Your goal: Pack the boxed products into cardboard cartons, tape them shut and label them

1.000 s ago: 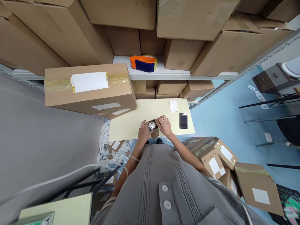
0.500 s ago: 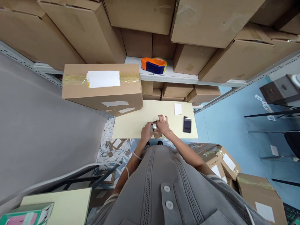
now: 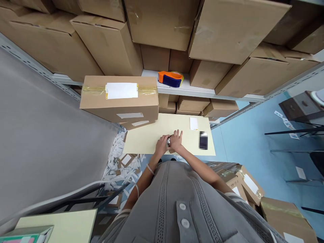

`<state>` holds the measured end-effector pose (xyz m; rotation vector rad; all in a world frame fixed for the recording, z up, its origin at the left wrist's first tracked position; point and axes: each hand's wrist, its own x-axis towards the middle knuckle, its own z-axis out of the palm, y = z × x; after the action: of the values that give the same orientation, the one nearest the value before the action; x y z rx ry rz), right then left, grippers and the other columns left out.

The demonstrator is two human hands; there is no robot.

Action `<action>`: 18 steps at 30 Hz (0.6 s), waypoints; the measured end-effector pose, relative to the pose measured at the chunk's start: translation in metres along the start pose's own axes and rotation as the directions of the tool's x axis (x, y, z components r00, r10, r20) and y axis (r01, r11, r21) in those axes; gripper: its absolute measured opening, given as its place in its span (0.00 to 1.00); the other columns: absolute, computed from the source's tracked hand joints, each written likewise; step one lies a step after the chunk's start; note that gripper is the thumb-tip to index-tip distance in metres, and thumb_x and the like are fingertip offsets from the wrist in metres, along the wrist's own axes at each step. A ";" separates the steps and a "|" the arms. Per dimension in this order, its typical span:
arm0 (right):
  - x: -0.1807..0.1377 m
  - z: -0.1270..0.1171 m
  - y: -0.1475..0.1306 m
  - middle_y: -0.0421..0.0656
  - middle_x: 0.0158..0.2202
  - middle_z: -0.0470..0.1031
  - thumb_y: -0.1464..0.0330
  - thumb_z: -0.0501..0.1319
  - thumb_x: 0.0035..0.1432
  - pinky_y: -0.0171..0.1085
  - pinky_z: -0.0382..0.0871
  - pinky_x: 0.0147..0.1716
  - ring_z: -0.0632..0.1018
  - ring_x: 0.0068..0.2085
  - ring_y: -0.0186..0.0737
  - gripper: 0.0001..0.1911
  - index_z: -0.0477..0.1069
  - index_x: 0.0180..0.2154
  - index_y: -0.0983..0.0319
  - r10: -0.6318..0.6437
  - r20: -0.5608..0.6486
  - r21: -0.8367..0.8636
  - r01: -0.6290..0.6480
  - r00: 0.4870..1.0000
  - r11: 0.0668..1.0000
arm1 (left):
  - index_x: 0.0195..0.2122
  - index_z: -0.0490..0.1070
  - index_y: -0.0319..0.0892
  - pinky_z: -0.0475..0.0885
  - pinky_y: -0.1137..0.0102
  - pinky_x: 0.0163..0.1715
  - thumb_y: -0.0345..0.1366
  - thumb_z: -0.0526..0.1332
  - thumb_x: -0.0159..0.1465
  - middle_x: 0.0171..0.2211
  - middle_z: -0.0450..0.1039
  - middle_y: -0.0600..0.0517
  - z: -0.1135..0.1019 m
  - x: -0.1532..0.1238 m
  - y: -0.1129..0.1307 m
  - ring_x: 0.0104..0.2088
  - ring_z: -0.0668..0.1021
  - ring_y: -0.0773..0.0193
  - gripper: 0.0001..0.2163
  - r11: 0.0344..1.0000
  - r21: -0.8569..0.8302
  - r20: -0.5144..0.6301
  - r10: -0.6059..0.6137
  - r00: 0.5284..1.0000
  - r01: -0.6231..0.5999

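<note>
While left hand (image 3: 162,145) grips item (image 3: 168,141), right hand (image 3: 176,141) splayed, label (image 3: 122,90) unreadable

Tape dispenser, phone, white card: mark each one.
tape dispenser (image 3: 169,79), head view, its blue body on the shelf.
phone (image 3: 203,142), head view, middle of its dark face.
white card (image 3: 193,123), head view, centre of the card.

Right hand (image 3: 176,141) — farther over silver item (image 3: 168,140)

A grey knitted top (image 3: 177,189) with vertical ribbing is worn, closed by two grey buttons (image 3: 182,206) at six o'clock. Its sleeves (image 3: 120,213) are edged in stripes; a thin band (image 3: 150,168) is worn at the left wrist.
</note>
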<state>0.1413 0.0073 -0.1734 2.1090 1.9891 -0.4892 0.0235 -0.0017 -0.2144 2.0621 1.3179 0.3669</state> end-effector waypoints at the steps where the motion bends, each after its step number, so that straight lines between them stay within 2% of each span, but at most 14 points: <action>1: -0.001 -0.001 -0.005 0.66 0.66 0.59 0.68 0.73 0.41 0.69 0.36 0.64 0.54 0.69 0.72 0.40 0.70 0.58 0.69 0.040 0.008 0.001 -0.040 0.999 0.999 | 0.59 0.61 0.49 0.69 0.60 0.52 0.31 0.70 0.55 0.56 0.67 0.47 -0.001 0.001 0.000 0.57 0.71 0.53 0.32 1.000 -0.003 0.004 -0.005 1.000 0.005; 3: -0.003 -0.001 -0.013 0.67 0.65 0.59 0.69 0.72 0.43 0.69 0.41 0.63 0.54 0.68 0.72 0.38 0.70 0.58 0.70 0.099 0.002 0.001 -0.099 0.995 0.995 | 0.60 0.60 0.49 0.69 0.60 0.52 0.29 0.69 0.54 0.57 0.67 0.47 -0.004 0.001 -0.001 0.56 0.72 0.53 0.33 1.000 -0.022 0.009 -0.008 1.000 0.008; 5: -0.005 -0.001 -0.017 0.66 0.66 0.57 0.70 0.70 0.44 0.69 0.44 0.63 0.54 0.69 0.71 0.37 0.70 0.57 0.71 0.105 -0.043 0.003 -0.105 0.994 0.994 | 0.60 0.59 0.49 0.70 0.61 0.51 0.29 0.69 0.54 0.57 0.66 0.47 -0.008 0.000 -0.003 0.55 0.73 0.53 0.34 0.999 -0.040 0.009 -0.009 1.000 0.010; 9: -0.011 -0.003 -0.017 0.64 0.69 0.52 0.70 0.70 0.45 0.69 0.42 0.64 0.51 0.70 0.67 0.33 0.71 0.55 0.70 0.006 -0.166 -0.006 -0.007 0.986 1.000 | 0.61 0.58 0.51 0.73 0.64 0.47 0.30 0.70 0.53 0.56 0.64 0.48 -0.014 -0.004 -0.005 0.52 0.76 0.54 0.35 0.997 -0.054 0.002 -0.056 0.998 0.056; 13: -0.015 -0.017 -0.017 0.61 0.70 0.51 0.69 0.68 0.47 0.66 0.40 0.66 0.48 0.71 0.64 0.29 0.72 0.53 0.67 -0.096 -0.230 0.001 0.099 0.968 0.995 | 0.61 0.58 0.50 0.74 0.65 0.42 0.32 0.70 0.53 0.55 0.63 0.47 -0.025 -0.006 -0.005 0.52 0.76 0.54 0.35 0.996 -0.065 -0.070 -0.072 0.995 0.067; 16: -0.016 -0.031 -0.019 0.60 0.70 0.52 0.68 0.69 0.47 0.65 0.41 0.66 0.47 0.71 0.63 0.29 0.72 0.52 0.67 -0.178 -0.256 0.007 0.186 0.950 0.983 | 0.61 0.58 0.51 0.74 0.65 0.43 0.33 0.71 0.53 0.55 0.63 0.47 -0.036 -0.006 -0.004 0.52 0.76 0.54 0.36 0.996 -0.064 -0.110 -0.067 0.992 0.060; 18: -0.018 -0.036 -0.020 0.60 0.69 0.53 0.68 0.69 0.47 0.64 0.41 0.66 0.48 0.71 0.63 0.29 0.72 0.52 0.67 -0.188 -0.274 0.005 0.197 0.943 0.980 | 0.61 0.59 0.51 0.73 0.64 0.46 0.33 0.71 0.53 0.55 0.63 0.47 -0.043 -0.006 -0.002 0.52 0.76 0.54 0.36 0.998 -0.034 -0.117 -0.059 0.991 0.056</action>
<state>0.1240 0.0057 -0.1321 2.1082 2.3700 -0.2732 -0.0039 0.0097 -0.1833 1.9989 1.4294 0.4865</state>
